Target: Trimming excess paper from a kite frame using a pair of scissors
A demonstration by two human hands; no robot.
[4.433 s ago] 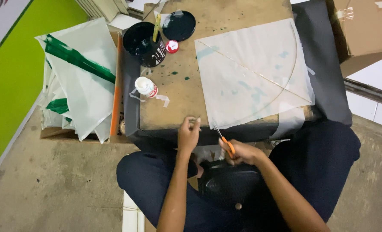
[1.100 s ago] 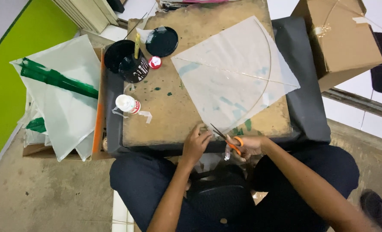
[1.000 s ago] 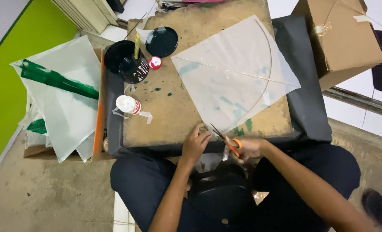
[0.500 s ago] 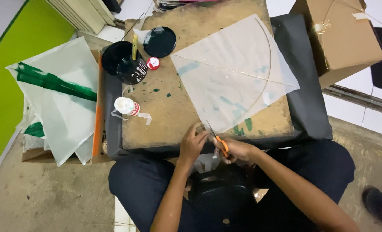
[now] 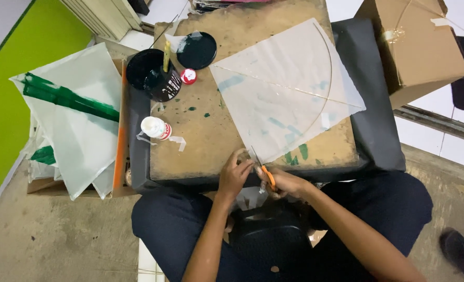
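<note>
Fingers of your left hand are bunched together, pinching the near corner of the translucent kite sheet at the board's 6 o'clock edge. Your right hand is curled shut around the orange-handled scissors, blades pointing toward 11 o'clock and meeting the sheet's tip just beside your left fingertips. Whether the blades are parted cannot be told from this view.

Largest first. Dark padded bench under everything. Brown paint-stained board on top of it. Kite sheet lies flat across the board's 1 to 5 o'clock part, thin stick frame and a curved bow showing through it. Stack of pale sheets with a green stripe off the bench at 9 o'clock. Cardboard box at 2 o'clock. Black paint pot with a brush at 11 o'clock, its round lid just beside, a small red cap between them. White glue bottle on its side at 9 o'clock of the board, near some tape scraps.

Risks, as a judgement: blades work very close to your pinching fingertips, so a nick is possible. Thin sheet may tear or slide if the pinch loosens. Cutting too deep could clip the stick end.
</note>
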